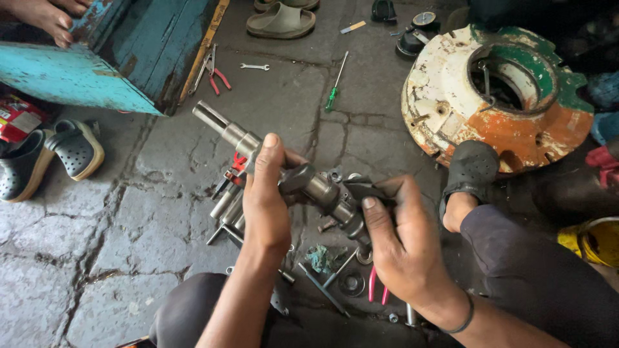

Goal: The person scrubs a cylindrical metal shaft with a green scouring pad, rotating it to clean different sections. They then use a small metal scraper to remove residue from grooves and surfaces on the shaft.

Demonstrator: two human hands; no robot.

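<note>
Shaft: a grey metal shaft [284, 169] held slantwise above the stone floor [97, 258], its upper end free.
Left hand: the left hand [265, 200] is wrapped around the shaft's middle.
Right hand: the right hand [400, 245] pinches a dark rubber piece [361, 189] against the shaft's lower end.
Open room: bare floor left of the shaft; below it, loose parts.
Edges: the turquoise bench [71, 74] beyond the shaft's upper end, the painted wheel hub [496, 96] to its right.
Counted: one screwdriver [335, 84], one spanner [255, 66], two pink-handled pliers [218, 74].

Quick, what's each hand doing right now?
Left hand: closed around the long grey metal shaft.
Right hand: closed on the same shaft's lower end.
</note>
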